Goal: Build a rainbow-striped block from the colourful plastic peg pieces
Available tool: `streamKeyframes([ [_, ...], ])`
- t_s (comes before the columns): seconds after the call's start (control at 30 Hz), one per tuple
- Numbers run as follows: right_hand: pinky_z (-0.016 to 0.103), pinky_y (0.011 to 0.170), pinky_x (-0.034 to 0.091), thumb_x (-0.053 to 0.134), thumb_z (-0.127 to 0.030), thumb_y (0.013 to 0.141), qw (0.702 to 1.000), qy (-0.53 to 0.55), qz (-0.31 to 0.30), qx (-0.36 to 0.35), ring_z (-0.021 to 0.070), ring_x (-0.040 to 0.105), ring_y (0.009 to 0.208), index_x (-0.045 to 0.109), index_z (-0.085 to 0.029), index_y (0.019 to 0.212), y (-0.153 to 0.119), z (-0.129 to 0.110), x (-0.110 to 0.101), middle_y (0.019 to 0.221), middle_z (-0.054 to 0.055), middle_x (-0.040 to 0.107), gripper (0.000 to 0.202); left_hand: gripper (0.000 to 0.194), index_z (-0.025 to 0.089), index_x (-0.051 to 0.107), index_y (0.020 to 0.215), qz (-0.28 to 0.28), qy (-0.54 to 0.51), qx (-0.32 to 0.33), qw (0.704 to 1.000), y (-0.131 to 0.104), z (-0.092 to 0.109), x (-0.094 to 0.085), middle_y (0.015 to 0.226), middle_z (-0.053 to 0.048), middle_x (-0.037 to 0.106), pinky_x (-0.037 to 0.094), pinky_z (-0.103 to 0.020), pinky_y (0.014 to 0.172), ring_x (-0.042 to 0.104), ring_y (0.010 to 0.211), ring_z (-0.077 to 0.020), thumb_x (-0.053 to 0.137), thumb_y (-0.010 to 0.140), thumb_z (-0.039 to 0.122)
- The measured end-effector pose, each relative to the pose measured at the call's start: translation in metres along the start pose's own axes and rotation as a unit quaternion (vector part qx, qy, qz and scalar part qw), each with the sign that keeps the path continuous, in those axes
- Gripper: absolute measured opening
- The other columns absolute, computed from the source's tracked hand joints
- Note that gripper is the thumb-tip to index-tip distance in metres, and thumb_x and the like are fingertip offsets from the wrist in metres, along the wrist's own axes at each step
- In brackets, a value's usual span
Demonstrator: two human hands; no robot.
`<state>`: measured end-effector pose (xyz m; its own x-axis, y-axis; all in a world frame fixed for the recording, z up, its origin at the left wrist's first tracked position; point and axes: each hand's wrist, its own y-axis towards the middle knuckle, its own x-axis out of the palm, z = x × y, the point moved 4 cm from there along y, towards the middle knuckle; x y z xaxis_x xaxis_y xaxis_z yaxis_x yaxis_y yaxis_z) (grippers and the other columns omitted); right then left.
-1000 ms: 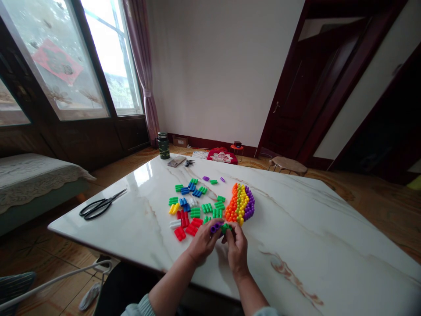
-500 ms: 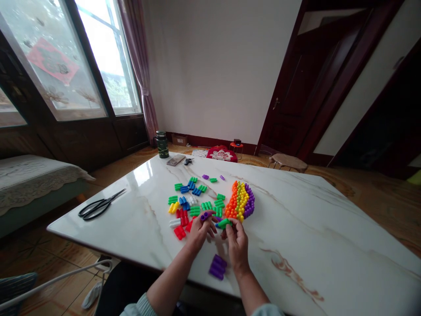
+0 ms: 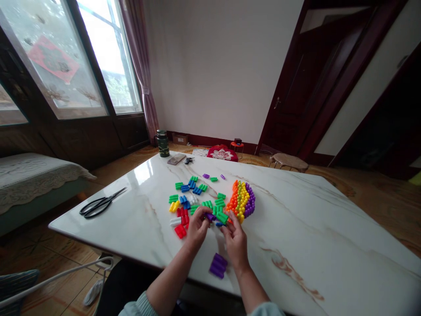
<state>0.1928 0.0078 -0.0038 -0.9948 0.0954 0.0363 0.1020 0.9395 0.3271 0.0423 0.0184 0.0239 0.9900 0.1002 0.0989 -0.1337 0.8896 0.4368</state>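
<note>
My left hand [image 3: 197, 229] pinches a small purple plastic tube piece [image 3: 209, 217] between thumb and fingers. Close beside it, my right hand [image 3: 236, 240] has its fingers closed on a green plastic tube piece [image 3: 222, 218]. A blue piece [image 3: 219, 224] shows just under the green one; whether it is joined to it I cannot tell. Nearer the table's front edge lies a purple block of joined tubes [image 3: 218, 265]. Beyond my hands are red pieces [image 3: 180, 231], a white piece [image 3: 175, 222], yellow pieces [image 3: 174, 206] and several green pieces [image 3: 219, 202].
A curved cluster of orange, yellow and purple knobs [image 3: 242, 199] sits beyond my right hand on the marble-look table [image 3: 305, 228]. Black scissors [image 3: 101, 204] lie at the left. At the far corner are a camouflage flask [image 3: 162, 144], a phone [image 3: 176, 159] and keys [image 3: 188, 160].
The purple piece in my left hand has turned from showing its open ends to lying flatter. My right hand has tilted the green piece, so its broad side now shows.
</note>
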Motion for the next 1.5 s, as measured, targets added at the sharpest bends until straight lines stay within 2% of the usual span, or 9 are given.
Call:
streamKeyframes([
  [0.23,0.04,0.098,0.05,0.052,-0.027,0.09,0.994,-0.057,0.008,-0.098,0.0225,0.052,0.122,0.054,-0.019,0.127,0.001,-0.013,-0.002,0.137,0.014,0.049,0.038,0.025,0.019,0.059,0.091,0.049,0.065,0.027,0.996,0.001,0.007,-0.008,0.084,-0.001,0.053,0.042,-0.024,0.06,0.05,0.068,-0.0136,0.043,0.073,0.012],
  [0.43,0.035,0.081,0.054,0.045,-0.025,0.092,0.962,-0.217,-0.023,-0.166,0.0214,0.061,0.099,0.066,-0.018,0.103,0.001,-0.035,0.003,0.105,0.011,0.064,0.024,0.023,0.019,0.057,0.088,0.046,0.074,0.041,0.995,0.0,0.011,-0.008,0.08,0.0,0.052,0.04,-0.025,0.06,0.048,0.067,-0.0145,0.041,0.074,0.013],
  [0.6,0.033,0.073,0.052,0.071,-0.034,0.075,0.904,-0.379,-0.165,-0.111,0.0219,0.061,0.083,0.065,-0.024,0.095,-0.027,-0.064,0.012,0.092,0.004,0.064,0.023,0.025,0.019,0.057,0.087,0.051,0.093,0.055,0.993,0.001,0.012,-0.009,0.082,-0.001,0.052,0.041,-0.026,0.063,0.05,0.071,-0.0155,0.04,0.072,0.01],
  [0.73,0.036,0.079,0.05,0.079,-0.026,0.063,0.862,-0.438,-0.23,-0.111,0.0252,0.058,0.094,0.066,-0.029,0.09,-0.054,-0.071,0.008,0.098,0.003,0.06,0.029,0.029,0.018,0.061,0.085,-0.034,0.11,0.079,0.99,-0.001,0.015,0.0,0.084,-0.003,0.057,0.042,-0.027,0.069,0.054,0.077,-0.016,0.041,0.068,0.006],
  [0.87,0.035,0.084,0.05,0.067,-0.013,0.072,0.878,-0.433,-0.172,-0.113,0.023,0.057,0.093,0.066,-0.024,0.09,-0.046,-0.059,-0.013,0.094,0.005,0.06,0.022,0.029,0.017,0.063,0.08,-0.152,0.133,0.065,0.977,-0.008,0.017,0.013,0.076,-0.002,0.061,0.042,-0.025,0.065,0.055,0.069,-0.0139,0.042,0.064,0.003],
  [1.03,0.042,0.09,0.049,0.06,-0.012,0.074,0.886,-0.437,-0.104,-0.113,0.027,0.056,0.099,0.064,-0.021,0.108,-0.02,-0.039,-0.03,0.101,0.009,0.062,0.036,0.034,0.017,0.066,0.081,-0.24,0.188,0.057,0.951,-0.014,0.017,0.024,0.072,-0.001,0.063,0.044,-0.025,0.069,0.058,0.07,-0.0141,0.042,0.062,0.0],
  [1.2,0.042,0.1,0.045,0.058,-0.007,0.069,0.916,-0.353,-0.128,-0.143,0.0257,0.054,0.113,0.053,-0.019,0.127,-0.015,-0.021,-0.013,0.12,0.01,0.061,0.06,0.039,0.019,0.069,0.088,-0.192,0.248,0.063,0.947,-0.013,0.014,0.021,0.086,-0.004,0.067,0.047,-0.026,0.073,0.062,0.08,-0.0162,0.043,0.065,0.0],
  [1.37,0.047,0.099,0.047,0.058,-0.015,0.077,0.919,-0.355,-0.07,-0.156,0.0273,0.055,0.113,0.052,-0.018,0.126,-0.015,-0.014,-0.015,0.117,0.011,0.061,0.049,0.043,0.025,0.068,0.105,-0.162,0.327,0.063,0.929,-0.015,0.007,0.02,0.096,-0.006,0.071,0.05,-0.031,0.075,0.066,0.086,-0.0213,0.049,0.073,0.004],
  [1.5,0.045,0.096,0.049,0.06,-0.023,0.082,0.9,-0.389,-0.083,-0.177,0.027,0.056,0.112,0.054,-0.021,0.123,-0.017,-0.021,-0.024,0.117,0.01,0.061,0.04,0.043,0.027,0.063,0.115,-0.181,0.304,0.061,0.933,-0.023,0.005,0.022,0.098,-0.005,0.071,0.051,-0.029,0.072,0.067,0.08,-0.0188,0.053,0.078,0.009],
])
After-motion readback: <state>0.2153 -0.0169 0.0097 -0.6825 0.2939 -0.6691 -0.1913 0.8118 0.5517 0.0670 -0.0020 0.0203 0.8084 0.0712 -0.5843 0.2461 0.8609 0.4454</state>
